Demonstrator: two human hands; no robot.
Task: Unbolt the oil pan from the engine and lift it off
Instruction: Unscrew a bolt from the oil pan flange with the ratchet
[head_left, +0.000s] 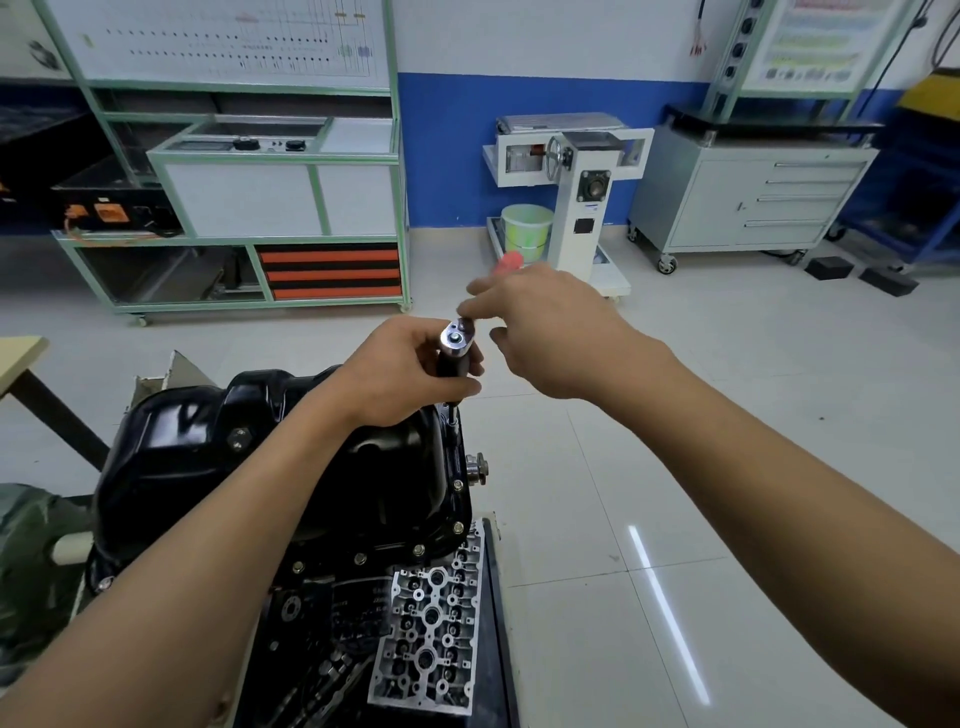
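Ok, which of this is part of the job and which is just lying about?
Job: oil pan, flange bolts, ratchet held by left hand and right hand.
Lying about: aluminium cylinder head, green bucket, grey drawer cabinet.

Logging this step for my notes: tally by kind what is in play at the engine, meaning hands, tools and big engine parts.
Hands: 2, left hand and right hand, both on the tool
Ratchet: 1
Oil pan, black: 1
Silver casting beside the engine: 1
Total: 5
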